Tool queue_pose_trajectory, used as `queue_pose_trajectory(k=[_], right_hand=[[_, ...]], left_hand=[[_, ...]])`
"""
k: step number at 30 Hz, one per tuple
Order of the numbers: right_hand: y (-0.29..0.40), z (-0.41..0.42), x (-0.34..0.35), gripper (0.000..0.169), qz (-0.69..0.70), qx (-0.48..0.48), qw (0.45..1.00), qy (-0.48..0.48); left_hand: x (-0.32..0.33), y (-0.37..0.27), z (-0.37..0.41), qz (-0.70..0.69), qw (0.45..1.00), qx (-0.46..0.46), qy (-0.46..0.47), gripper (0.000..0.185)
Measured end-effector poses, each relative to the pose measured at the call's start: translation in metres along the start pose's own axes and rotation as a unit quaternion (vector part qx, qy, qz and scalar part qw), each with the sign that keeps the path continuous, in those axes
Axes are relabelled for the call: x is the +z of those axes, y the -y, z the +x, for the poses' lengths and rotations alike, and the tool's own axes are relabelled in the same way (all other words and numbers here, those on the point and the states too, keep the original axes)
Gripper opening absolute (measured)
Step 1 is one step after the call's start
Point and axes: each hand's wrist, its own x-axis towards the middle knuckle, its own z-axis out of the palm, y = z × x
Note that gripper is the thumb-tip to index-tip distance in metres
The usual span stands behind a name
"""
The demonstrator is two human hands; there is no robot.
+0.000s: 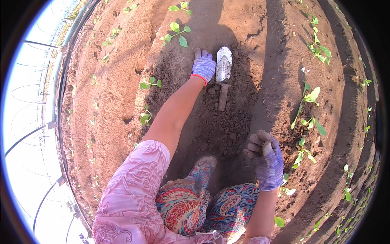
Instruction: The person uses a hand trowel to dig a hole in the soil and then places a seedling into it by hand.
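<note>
My left hand (pixel 204 64), in a purple knit glove with a red cuff, reaches forward and rests palm down on the soil, its fingers partly spread. Just right of it a hand trowel (pixel 224 65) with a soil-smeared metal blade and a dirt-covered handle lies on loose soil (pixel 224 128). A leafy seedling (pixel 179 33) grows beyond the left fingertips. My right hand (pixel 266 157), in a soiled purple glove, is raised near my right knee with its fingers curled; whether something small is between them cannot be told.
More seedlings stand in rows left and right, the nearest right ones (pixel 301 154) beside my right hand. A furrow (pixel 271 79) runs along the right of the dug soil. My knees in patterned trousers (pixel 182 207) are close below. A greenhouse frame edge (pixel 61 100) curves along the far left.
</note>
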Motion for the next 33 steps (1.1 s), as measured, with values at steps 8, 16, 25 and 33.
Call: queue_pose_trajectory(k=[8, 16, 25, 33], right_hand=[[0.001, 0.003, -0.004, 0.041, 0.016, -0.011, 1.0, 0.008], [0.003, 0.001, 0.018, 0.044, 0.023, -0.024, 0.997, 0.068], [0.011, -0.017, 0.002, 0.046, 0.035, -0.035, 0.997, 0.053], [0.01, -0.018, -0.002, 0.045, 0.056, -0.033, 0.997, 0.038]], left_hand=[[-0.016, -0.018, -0.047, -0.621, 0.733, -0.278, 0.013, 0.052], [0.0, -0.092, -0.09, -0.392, 0.881, -0.227, 0.14, 0.059], [-0.018, -0.077, -0.142, -0.702, 0.638, -0.265, 0.173, 0.048], [-0.029, -0.085, -0.02, -0.538, 0.807, -0.169, 0.175, 0.07]])
